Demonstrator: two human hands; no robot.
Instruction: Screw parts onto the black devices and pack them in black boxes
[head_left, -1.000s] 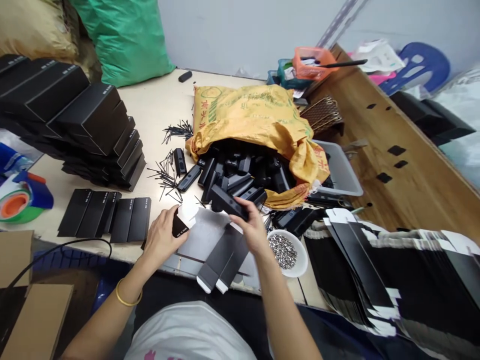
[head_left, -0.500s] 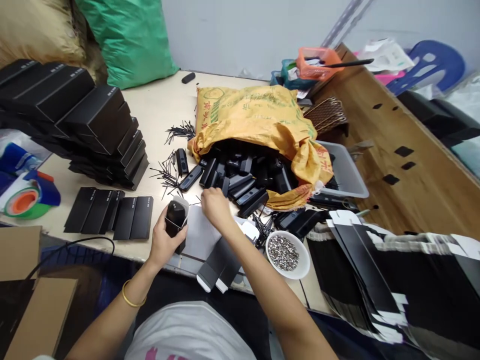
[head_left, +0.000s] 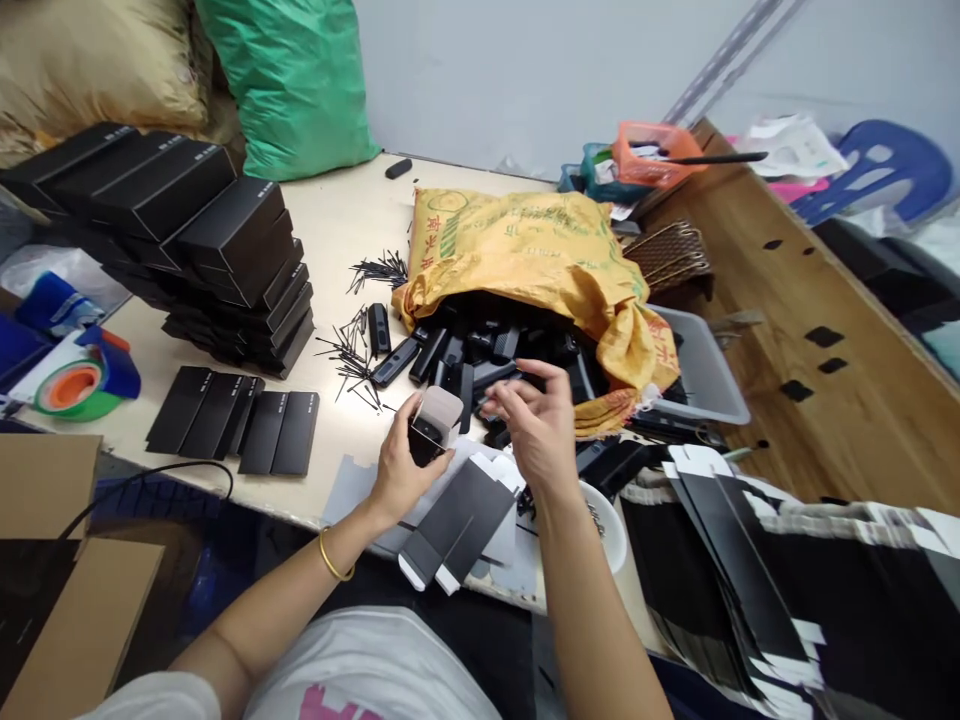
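Note:
My left hand is closed around a small upright black box. Its white-lined flap stands up, and a dark object shows inside the mouth. My right hand is raised to the right of the box, in front of the sack. Its thumb and some fingertips come together in a pinch while another finger sticks out; what they hold is too small to make out. Below the hands, flattened black cartons with white tabs lie on grey sheets. Black handheld devices spill from the yellow sack.
Thin black sticks lie scattered left of the sack. Finished-looking black boxes are stacked at left, with more in front. My right forearm partly covers a white bowl of metal bits. Flat black cartons fill the right.
My left hand has moved right with the box, whose flap now stands more upright. My right hand has pulled away from the devices toward the right and turned. The view has shifted slightly.

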